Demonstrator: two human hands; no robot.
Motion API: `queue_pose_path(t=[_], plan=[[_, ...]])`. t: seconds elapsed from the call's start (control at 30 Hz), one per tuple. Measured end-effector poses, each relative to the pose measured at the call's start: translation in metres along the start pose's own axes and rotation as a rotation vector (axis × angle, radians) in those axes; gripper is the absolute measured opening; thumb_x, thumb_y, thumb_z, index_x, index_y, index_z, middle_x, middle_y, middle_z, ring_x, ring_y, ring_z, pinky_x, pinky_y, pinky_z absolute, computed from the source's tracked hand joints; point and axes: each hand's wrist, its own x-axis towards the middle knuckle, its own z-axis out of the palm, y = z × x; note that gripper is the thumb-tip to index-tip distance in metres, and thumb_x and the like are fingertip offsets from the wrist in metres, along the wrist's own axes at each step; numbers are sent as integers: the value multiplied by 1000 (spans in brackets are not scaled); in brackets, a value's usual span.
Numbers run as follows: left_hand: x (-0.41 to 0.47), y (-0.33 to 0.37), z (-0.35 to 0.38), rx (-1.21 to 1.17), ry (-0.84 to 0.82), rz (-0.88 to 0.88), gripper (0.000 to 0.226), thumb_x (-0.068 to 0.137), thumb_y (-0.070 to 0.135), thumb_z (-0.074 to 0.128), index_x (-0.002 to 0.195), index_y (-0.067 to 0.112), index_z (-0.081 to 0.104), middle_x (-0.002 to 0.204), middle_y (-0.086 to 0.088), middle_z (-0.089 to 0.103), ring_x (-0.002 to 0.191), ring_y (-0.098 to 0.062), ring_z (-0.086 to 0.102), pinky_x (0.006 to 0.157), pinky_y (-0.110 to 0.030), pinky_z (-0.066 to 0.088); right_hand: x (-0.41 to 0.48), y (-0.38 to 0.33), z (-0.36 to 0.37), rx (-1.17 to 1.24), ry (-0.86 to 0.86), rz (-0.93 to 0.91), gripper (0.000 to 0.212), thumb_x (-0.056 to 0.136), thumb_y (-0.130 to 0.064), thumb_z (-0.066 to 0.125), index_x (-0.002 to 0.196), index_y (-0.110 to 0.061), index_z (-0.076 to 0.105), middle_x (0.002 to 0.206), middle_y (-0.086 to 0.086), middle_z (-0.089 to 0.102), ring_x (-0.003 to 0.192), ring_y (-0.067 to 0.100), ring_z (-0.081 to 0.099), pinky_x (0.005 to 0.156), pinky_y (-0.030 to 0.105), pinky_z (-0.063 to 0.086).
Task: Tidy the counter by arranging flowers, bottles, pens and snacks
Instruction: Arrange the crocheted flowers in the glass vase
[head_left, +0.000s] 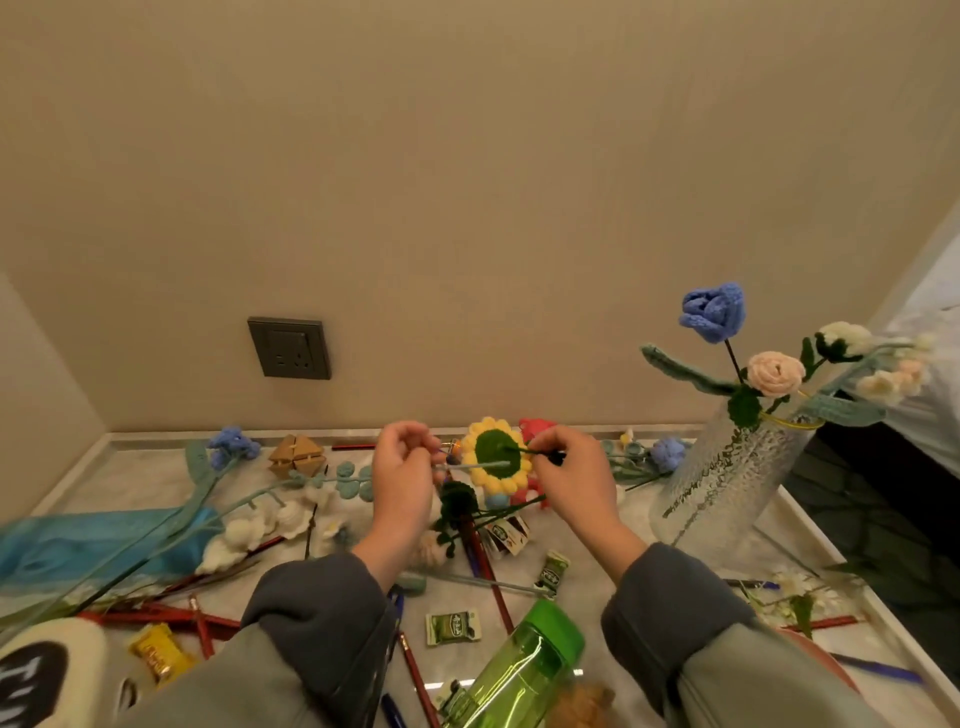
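Yellow crocheted sunflower (488, 452), green-centred, hovers left of the textured glass vase (727, 483), left hand (402, 467) and right hand (571, 478) each pinching 1 thin stem (478, 465), likely best eased apart gently before lifting vaseward.

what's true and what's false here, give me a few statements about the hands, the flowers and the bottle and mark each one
1. The glass vase already holds a blue rose. True.
2. The green bottle stands upright next to the vase. False: it is tilted, low in the view between the two sleeves, away from the vase.
3. The left hand pinches a pale stem and the right hand pinches a dark green stem, in front of the sunflower. True.
4. The wall socket is to the right of the vase. False: it is on the wall to the left of both hands.
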Motion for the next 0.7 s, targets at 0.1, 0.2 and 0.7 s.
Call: queue_pose_path(t=[0.1, 0.2, 0.7], plan=[[6, 17, -9, 10, 22, 63, 34, 92, -8, 35, 90, 20, 55, 87, -2, 61, 79, -15, 60, 65, -28, 52, 9, -30, -1, 88, 26, -20, 31, 82, -11, 63, 71, -40, 61, 85, -13, 67, 91, 12, 63, 76, 37, 55], [11, 27, -19, 97, -45, 34, 29, 97, 1, 38, 92, 22, 57, 95, -1, 62, 86, -15, 61, 63, -25, 51, 14, -61, 1, 160, 42, -74, 29, 82, -11, 64, 71, -38, 63, 83, -15, 66, 90, 12, 63, 75, 41, 56], [12, 74, -66, -31, -115, 214, 39, 76, -24, 31, 74, 7, 54, 71, -7, 61, 51, -7, 54, 51, -20, 49, 20, -152, 8, 443, 59, -177, 16, 89, -23, 67, 74, -26, 67, 71, -12, 70, 70, -1, 61, 59, 18, 44]])
